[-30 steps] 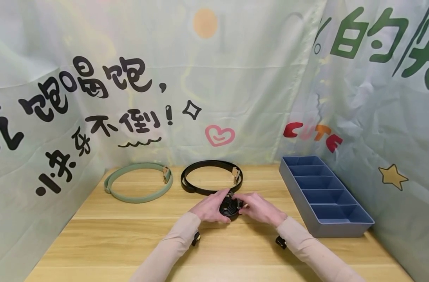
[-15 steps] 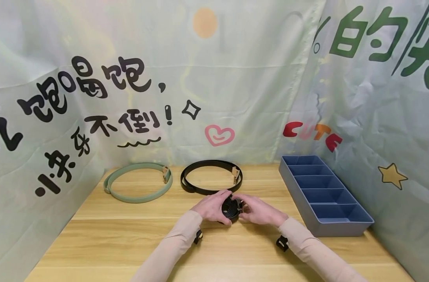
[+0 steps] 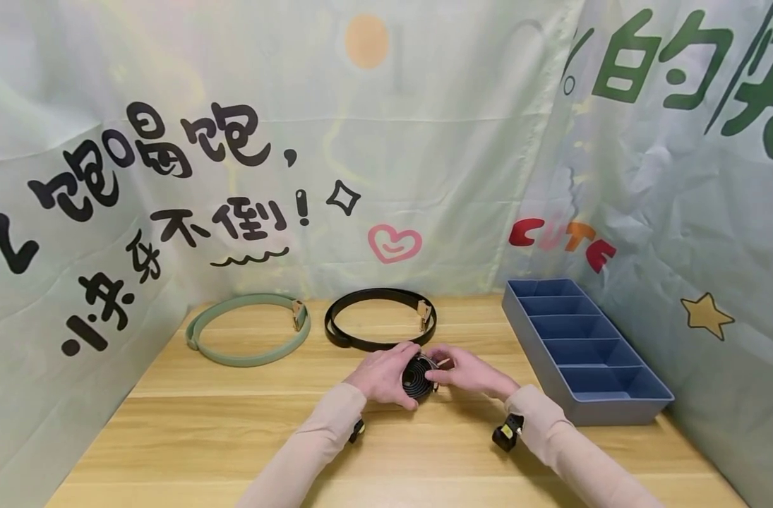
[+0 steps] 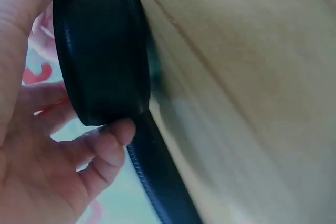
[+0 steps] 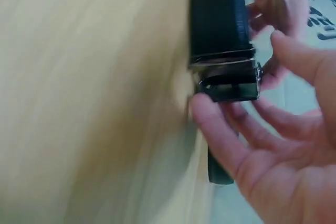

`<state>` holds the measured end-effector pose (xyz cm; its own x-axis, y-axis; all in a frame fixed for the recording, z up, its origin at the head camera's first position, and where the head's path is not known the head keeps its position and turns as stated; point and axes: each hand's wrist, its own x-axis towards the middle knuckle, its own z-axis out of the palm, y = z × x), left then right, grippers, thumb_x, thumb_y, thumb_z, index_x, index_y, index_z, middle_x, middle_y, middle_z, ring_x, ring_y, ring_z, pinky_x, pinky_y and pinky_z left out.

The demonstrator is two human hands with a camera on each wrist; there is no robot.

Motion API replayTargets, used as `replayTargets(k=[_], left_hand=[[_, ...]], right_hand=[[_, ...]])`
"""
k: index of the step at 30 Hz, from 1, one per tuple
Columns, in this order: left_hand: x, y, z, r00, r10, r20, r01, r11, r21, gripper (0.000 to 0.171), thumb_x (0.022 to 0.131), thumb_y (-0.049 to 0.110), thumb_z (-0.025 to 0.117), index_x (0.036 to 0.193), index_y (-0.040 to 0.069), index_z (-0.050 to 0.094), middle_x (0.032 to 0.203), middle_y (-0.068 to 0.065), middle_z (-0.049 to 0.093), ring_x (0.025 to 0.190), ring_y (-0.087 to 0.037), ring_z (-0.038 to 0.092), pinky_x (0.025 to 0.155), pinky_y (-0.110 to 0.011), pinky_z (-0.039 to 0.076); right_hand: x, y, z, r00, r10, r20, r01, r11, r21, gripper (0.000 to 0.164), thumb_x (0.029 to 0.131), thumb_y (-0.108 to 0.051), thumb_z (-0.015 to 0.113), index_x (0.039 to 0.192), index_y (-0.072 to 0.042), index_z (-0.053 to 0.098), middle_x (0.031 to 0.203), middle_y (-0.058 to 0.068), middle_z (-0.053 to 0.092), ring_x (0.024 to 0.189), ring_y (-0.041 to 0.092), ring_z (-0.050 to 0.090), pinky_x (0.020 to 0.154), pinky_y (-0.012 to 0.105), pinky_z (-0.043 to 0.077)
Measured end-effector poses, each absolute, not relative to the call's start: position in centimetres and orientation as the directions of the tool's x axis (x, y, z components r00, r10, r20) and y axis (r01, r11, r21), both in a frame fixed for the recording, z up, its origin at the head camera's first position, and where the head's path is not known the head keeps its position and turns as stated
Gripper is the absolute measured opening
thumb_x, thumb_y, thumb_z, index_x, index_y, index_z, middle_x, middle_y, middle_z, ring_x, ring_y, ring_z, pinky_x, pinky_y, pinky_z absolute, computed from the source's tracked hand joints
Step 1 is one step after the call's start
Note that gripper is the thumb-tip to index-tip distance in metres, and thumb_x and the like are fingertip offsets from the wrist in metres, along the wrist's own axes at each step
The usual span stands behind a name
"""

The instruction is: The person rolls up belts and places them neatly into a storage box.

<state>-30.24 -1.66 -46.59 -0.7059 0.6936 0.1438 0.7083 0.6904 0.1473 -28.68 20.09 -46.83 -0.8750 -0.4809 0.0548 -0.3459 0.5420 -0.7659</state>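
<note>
A black belt (image 3: 418,381), rolled into a tight coil, stands low over the wooden table between both hands. My left hand (image 3: 384,377) grips the coil from the left; in the left wrist view its thumb lies along one end and its fingertips (image 4: 124,131) curl at the other. From the right, my right hand (image 3: 467,372) holds the outer end of the belt. The metal buckle (image 5: 228,82) shows in the right wrist view, fingertips right at its lower edge. A black strap (image 4: 163,177) runs past the coil in the left wrist view.
Behind the hands lies a black belt (image 3: 337,335) in a wide loop with a gold buckle. A light green belt (image 3: 249,360) forms a similar loop at the back left. At the right stands a grey-blue divided box (image 3: 615,415). Printed cloth (image 3: 450,176) hangs around the table.
The coiled belt has shifted slightly toward me and tilted, so its spiral faces up more. My right hand has turned and changed its hold near the buckle. The other belts stay put.
</note>
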Motion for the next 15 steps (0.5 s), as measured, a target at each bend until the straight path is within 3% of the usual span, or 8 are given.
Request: replayTargets(k=[7,11,15], left_hand=[[-29.7,-0.9,-46.4,-0.533,0.791,0.298,0.795,0.59,-0.143,0.108,0.055,0.057,0.083,0.147,0.021,0.038,0.145,0.004,0.046,0.095,-0.017,0.063,0.07,-0.033,0.053],[-29.7,-0.5,-46.5,-0.452,0.817,0.358,0.788,0.554,-0.268,0.104,0.055,0.057,0.082,0.142,0.022,0.039,0.144,0.006,0.043,0.089,-0.018,0.06,0.068,-0.03,0.053],[-30.0,-0.5,-46.5,-0.425,0.823,0.376,0.77,0.547,-0.328,0.104,0.057,0.055,0.081,0.146,0.022,0.037,0.15,0.007,0.04,0.094,-0.02,0.06,0.075,-0.033,0.054]], right_hand=[[-30.6,20.4,-45.8,-0.847,-0.524,-0.093,-0.239,0.53,-0.813,0.042,0.089,-0.025,0.072,0.123,-0.003,0.062,0.103,0.005,0.069,0.086,0.011,0.062,0.073,0.026,0.051],[-31.8,20.8,-45.2,-0.836,-0.528,-0.145,-0.188,0.527,-0.829,0.04,0.085,-0.024,0.076,0.119,-0.005,0.067,0.106,0.004,0.072,0.09,0.008,0.062,0.079,0.024,0.05],[-32.4,20.5,-44.9,-0.845,-0.51,-0.161,-0.166,0.536,-0.828,0.044,0.08,-0.027,0.08,0.118,-0.009,0.069,0.111,0.004,0.072,0.096,0.011,0.064,0.086,0.028,0.05]])
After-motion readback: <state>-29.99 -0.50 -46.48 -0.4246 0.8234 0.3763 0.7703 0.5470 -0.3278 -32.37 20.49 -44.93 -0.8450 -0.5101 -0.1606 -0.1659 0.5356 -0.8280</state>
